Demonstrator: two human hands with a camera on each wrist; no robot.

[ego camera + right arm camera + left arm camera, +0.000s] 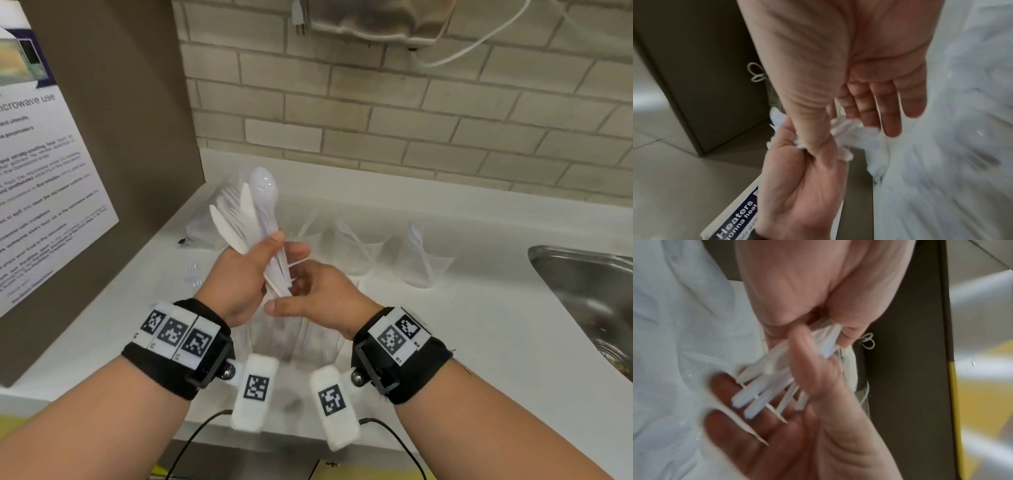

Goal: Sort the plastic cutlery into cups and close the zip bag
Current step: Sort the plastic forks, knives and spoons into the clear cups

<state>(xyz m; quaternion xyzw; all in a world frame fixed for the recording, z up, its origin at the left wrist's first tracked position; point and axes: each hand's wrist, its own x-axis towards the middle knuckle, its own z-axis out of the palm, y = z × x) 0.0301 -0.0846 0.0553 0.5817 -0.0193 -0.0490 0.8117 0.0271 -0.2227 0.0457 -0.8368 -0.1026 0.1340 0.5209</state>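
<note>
Both forearms come in from the bottom of the head view, each with a black wrist strap carrying printed square markers. Just past them, the left hand (pixel 239 274) is curled round a bundle of white plastic cutlery (pixel 251 219), gripping it by the handles above the tabletop (pixel 462 329). Out of the top of the fist fan a spoon (pixel 263 186), knife blades and fork tines. In the left wrist view the handle ends stick out below the fist, spread apart, over the palm of the right hand (pixel 318 294). That hand is held loosely, fingers straight and a little parted, directly under the bundle; its thumb lies against the left hand, and I cannot tell whether the fingers touch the handles.

Beyond the bundle, toward the brick wall (pixel 411 120), stand clear plastic cups (pixel 424 263) in a row; two of them hold a single white piece each. Left of the bundle and farther back lies the clear zip bag (pixel 209 219), more cutlery showing through it; whether its top is sealed is too blurred to tell. Right of the cups, a steel sink (pixel 589 291) is set into the tabletop. Left of the bundle, a printed notice (pixel 44 192) hangs on a brown panel.
</note>
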